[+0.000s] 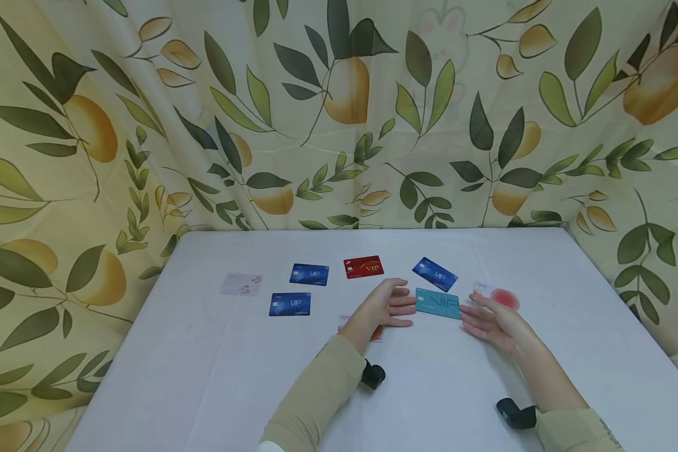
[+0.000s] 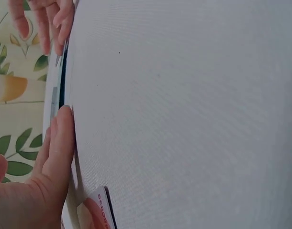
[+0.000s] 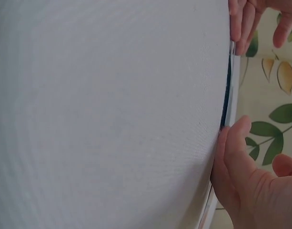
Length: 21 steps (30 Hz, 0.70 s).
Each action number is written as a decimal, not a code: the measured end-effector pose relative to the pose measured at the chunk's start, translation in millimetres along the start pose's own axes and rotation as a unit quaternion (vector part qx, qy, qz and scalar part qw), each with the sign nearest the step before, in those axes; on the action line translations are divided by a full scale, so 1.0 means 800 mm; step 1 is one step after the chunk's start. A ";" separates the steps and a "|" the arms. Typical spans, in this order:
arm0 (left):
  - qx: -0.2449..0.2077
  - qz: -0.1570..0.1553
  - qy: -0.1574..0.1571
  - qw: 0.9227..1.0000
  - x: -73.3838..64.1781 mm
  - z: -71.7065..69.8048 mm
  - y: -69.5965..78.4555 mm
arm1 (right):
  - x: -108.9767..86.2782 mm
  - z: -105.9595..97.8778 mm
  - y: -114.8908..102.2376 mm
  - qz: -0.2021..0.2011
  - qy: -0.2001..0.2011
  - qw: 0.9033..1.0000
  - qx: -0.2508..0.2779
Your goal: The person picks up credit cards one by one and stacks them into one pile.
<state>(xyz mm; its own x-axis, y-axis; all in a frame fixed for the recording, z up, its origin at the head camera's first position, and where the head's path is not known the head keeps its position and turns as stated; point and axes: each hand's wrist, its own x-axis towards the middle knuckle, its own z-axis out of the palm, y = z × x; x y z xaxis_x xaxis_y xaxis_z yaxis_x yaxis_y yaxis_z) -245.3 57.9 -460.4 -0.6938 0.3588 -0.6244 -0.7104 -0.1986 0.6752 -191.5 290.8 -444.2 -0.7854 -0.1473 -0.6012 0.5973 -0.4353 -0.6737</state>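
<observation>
A teal VIP card (image 1: 437, 303) lies flat on the table between the two hands. My left hand (image 1: 388, 304) has its fingers extended, the tips right at the card's left edge. From the other side my right hand (image 1: 494, 321) reaches in with relaxed fingers, their tips at the card's right edge. In the left wrist view, the left fingers (image 2: 61, 138) rest low against the tabletop. The right wrist view shows the right fingers (image 3: 231, 148) likewise down at table level. Beneath the left wrist, a card with a red circle (image 1: 377, 334) is partly hidden.
Two blue VIP cards (image 1: 309, 274) (image 1: 290, 304) and a pale patterned card (image 1: 241, 284) lie to the left. A red VIP card (image 1: 364, 267) is behind the left hand. Further right are a tilted blue card (image 1: 435, 274) and a card with a red circle (image 1: 505, 299). Behind the white table (image 1: 203, 389) hangs a curtain (image 1: 294, 157).
</observation>
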 end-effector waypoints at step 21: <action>-0.038 0.010 0.015 0.999 -0.001 0.003 -0.003 | -0.001 -0.003 -0.003 0.006 -0.006 1.000 -0.005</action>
<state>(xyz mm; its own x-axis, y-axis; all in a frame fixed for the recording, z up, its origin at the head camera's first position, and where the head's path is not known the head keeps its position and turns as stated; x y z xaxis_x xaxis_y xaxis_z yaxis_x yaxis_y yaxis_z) -242.7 60.5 -460.9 -0.7097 0.3274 -0.6238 -0.7031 -0.2740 0.6562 -191.9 293.9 -442.6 -0.7799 -0.1635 -0.6042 0.6084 -0.4250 -0.6703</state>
